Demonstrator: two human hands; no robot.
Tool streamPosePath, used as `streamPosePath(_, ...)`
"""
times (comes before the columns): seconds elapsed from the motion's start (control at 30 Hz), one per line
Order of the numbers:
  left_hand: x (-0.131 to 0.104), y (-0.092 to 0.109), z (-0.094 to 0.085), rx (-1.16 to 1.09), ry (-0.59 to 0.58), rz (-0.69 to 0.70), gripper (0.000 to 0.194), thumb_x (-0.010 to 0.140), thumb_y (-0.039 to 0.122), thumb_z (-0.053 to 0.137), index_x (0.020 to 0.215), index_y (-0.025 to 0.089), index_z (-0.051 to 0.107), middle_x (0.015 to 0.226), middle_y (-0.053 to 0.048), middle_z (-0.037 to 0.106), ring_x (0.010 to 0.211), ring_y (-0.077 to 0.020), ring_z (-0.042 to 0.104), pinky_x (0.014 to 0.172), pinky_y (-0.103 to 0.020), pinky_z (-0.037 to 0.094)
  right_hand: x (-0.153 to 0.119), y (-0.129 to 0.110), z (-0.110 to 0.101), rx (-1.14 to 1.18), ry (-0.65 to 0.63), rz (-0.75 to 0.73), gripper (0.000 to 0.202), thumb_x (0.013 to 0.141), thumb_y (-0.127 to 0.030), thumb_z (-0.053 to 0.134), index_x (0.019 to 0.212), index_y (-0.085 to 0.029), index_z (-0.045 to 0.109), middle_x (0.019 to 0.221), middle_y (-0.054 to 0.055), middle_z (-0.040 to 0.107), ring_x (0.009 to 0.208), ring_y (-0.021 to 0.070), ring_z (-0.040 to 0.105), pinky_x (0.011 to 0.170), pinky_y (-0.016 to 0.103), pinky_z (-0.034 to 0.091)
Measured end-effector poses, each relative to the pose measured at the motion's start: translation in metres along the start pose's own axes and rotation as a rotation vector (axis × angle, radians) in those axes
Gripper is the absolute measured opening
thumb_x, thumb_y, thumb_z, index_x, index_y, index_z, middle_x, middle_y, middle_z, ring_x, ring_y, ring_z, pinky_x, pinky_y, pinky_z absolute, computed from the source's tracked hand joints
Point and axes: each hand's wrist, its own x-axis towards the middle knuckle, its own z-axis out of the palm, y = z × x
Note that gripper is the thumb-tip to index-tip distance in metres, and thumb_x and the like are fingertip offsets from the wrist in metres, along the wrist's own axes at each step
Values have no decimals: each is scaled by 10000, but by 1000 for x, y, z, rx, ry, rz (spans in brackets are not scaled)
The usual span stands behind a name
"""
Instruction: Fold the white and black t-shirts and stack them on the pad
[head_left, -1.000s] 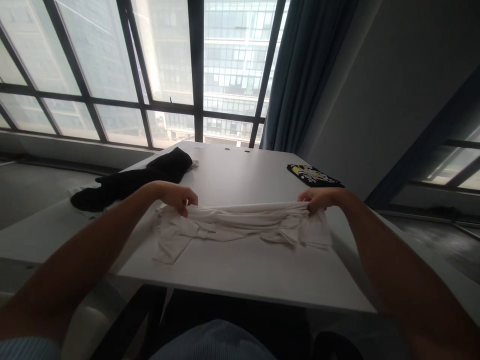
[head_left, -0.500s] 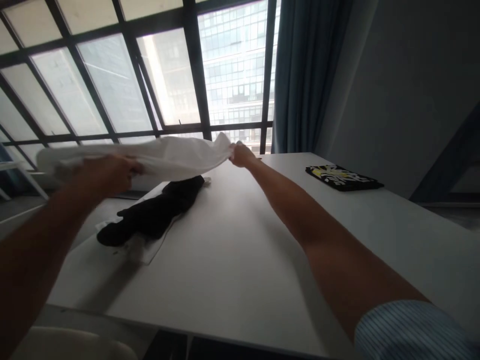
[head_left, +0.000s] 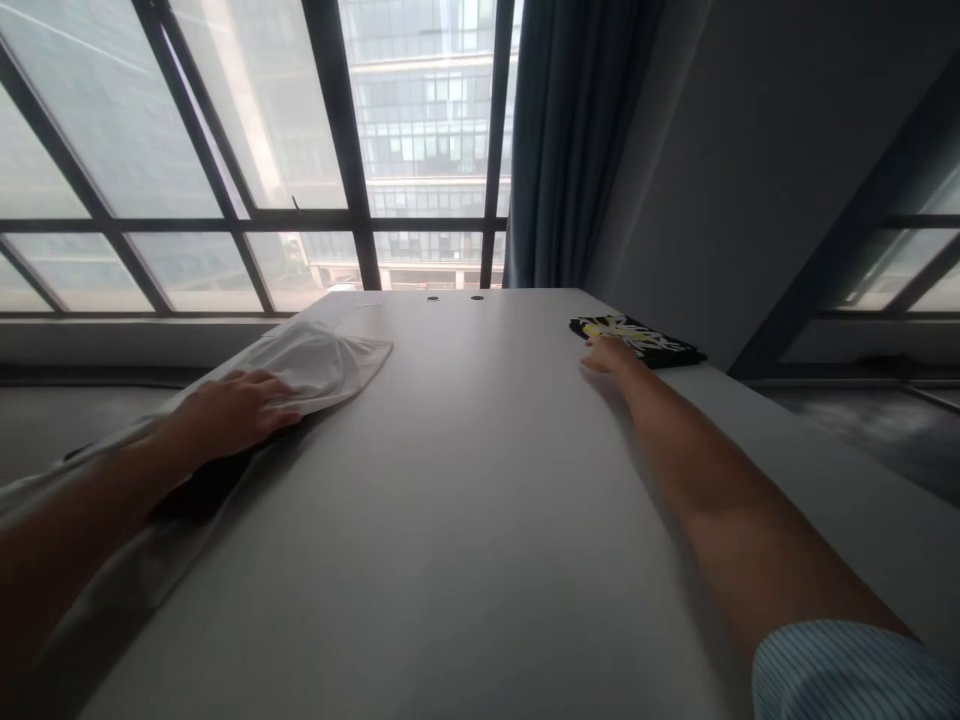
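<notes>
A white cloth garment (head_left: 322, 360) lies loosely along the left side of the white table (head_left: 450, 480), draped over something black (head_left: 206, 487) that shows beneath it. My left hand (head_left: 236, 412) rests on this cloth, its fingers stretched out and slightly apart. At the right, a folded black garment (head_left: 660, 347) with a white and yellow print lies flat on the table. Bent fingers of my right hand (head_left: 609, 355) are at its near left edge and look closed on it. The exact grip is partly hidden by the hand.
Two small dark round discs (head_left: 455, 298) are at the table's far end. Large framed windows (head_left: 427, 120) stand beyond it, with a blue curtain (head_left: 574, 150) and a dark wall (head_left: 750, 150) to the right.
The white cloth has come down from the air onto the black item at the left. My right hand has let go of it and moved right to the folded black garment. The view has tilted down.
</notes>
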Motion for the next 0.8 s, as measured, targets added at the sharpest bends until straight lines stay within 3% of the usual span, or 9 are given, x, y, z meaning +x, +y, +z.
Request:
streamPosePath(0.13,43,16,28,141,-70,37,618,901,499,618,1446,208,585,1600,-147,446,1441,-372,431,1112,-534,385,9,71,24,-4,57,170,640,908,-360,645,1492,-133,513,1516,230,491,1367,369,498,1066,471,436)
streamPosePath(0.3,77,16,55,121,-239,-128,654,960,524,524,1541,229,470,1678,-152,292,1528,-433,238,1107,-737,268,21,101,43,76,91,191,504,956,-342,562,1414,-139,614,1394,205,621,1263,322,596,1015,396,467)
streamPosePath(0.47,93,4,72,61,-231,-278,621,970,500,480,1539,249,472,1691,-136,258,1514,-458,244,1058,-773,303,22,93,12,156,116,206,427,903,-370,618,1269,-190,742,1321,187,681,1203,334,634,992,411,483)
streamPosePath(0.57,95,8,72,41,-216,-317,619,976,500,459,1525,216,491,1684,-158,273,1496,-480,262,1034,-786,317,12,83,-12,318,170,249,422,883,-407,613,1160,-142,790,1242,205,717,1149,349,665,941,384,510)
streamPosePath(0.67,88,27,67,39,-200,-291,610,975,463,470,1504,162,516,1664,-203,300,1486,-495,284,1057,-765,309,-7,70,-28,431,235,241,362,844,-362,635,1019,-98,811,1097,221,755,1062,359,699,866,371,534)
streamPosePath(0.8,58,74,57,-16,-127,-81,631,970,448,474,1517,135,495,1650,-214,324,1505,-437,306,1147,-687,262,-41,35,-52,553,418,47,363,914,-378,556,958,-106,792,974,164,774,1013,317,709,854,361,541)
